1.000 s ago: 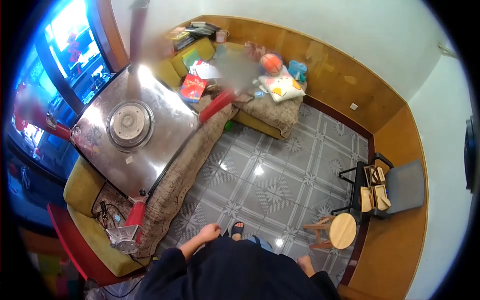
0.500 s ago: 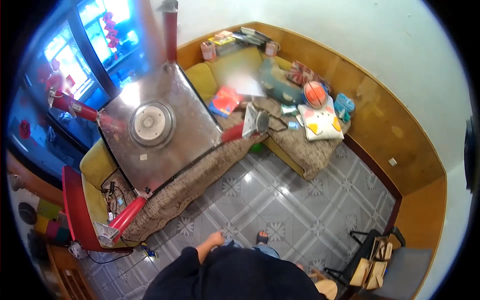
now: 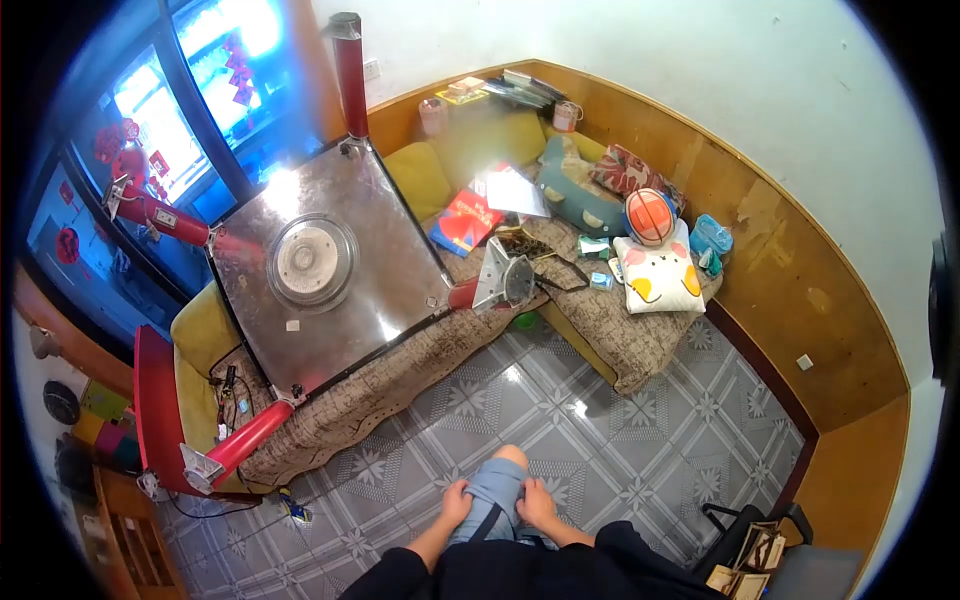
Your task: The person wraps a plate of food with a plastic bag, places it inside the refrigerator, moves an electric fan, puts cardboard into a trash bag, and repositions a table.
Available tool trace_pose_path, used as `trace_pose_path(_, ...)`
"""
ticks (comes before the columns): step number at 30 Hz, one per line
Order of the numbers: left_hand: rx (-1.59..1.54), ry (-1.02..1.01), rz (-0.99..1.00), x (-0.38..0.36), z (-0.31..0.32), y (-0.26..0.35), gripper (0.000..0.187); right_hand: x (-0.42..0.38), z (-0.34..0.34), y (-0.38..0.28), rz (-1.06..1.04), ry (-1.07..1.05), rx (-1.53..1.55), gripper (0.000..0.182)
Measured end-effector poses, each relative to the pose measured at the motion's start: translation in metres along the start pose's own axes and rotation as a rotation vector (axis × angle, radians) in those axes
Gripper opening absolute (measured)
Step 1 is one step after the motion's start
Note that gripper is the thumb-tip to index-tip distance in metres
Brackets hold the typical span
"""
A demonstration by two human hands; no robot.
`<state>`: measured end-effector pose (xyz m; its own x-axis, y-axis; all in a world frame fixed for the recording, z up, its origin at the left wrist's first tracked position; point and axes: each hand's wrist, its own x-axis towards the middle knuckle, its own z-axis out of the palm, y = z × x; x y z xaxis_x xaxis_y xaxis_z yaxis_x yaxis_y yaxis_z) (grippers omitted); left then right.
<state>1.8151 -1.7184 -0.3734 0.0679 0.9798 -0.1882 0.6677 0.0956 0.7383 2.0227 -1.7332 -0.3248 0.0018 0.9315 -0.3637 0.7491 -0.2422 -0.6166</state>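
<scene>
My left hand [image 3: 456, 503] is closed on the left side of the light blue-grey shorts [image 3: 493, 487], against the thigh of a raised leg. On the opposite side of that thigh, my right hand [image 3: 538, 504] has its fingers curled at the shorts' edge, apparently pinching the cloth. Between the hands a dark strap or cord [image 3: 487, 522] lies over the shorts. A bare knee [image 3: 511, 456] shows just beyond the cloth.
An upturned metal-surfaced table [image 3: 380, 290] with red legs [image 3: 249, 440] rests on the sofa. The sofa's right part holds a basketball [image 3: 651, 217], a cartoon cushion [image 3: 660, 272] and a red-blue booklet [image 3: 466, 222]. A black chair [image 3: 735, 525] with wooden pieces stands lower right.
My right hand has come in from the right side to the shorts. My left hand has shifted slightly right and down. One leg is now raised, and the view has tilted.
</scene>
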Motion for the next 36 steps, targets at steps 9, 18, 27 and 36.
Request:
trace_pose_path(9, 0.008, -0.175, -0.185, -0.009, -0.009, 0.05, 0.035, -0.027, -0.002, -0.002, 0.037, -0.125, -0.155, 0.06)
trace_pose_path(18, 0.172, -0.264, 0.095, -0.046, -0.039, 0.047, 0.022, -0.004, 0.007, 0.034, -0.193, -0.562, -0.461, 0.033)
trace_pose_path(27, 0.531, -0.323, -0.16, -0.049, -0.015, -0.029, 0.029, 0.009, 0.051, 0.1, -0.509, -0.51, -0.357, 0.036)
trace_pose_path(36, 0.482, -0.737, 0.012, -0.094, -0.085, 0.023, 0.038, 0.004, 0.005, 0.057, -0.159, -0.686, -0.343, 0.038)
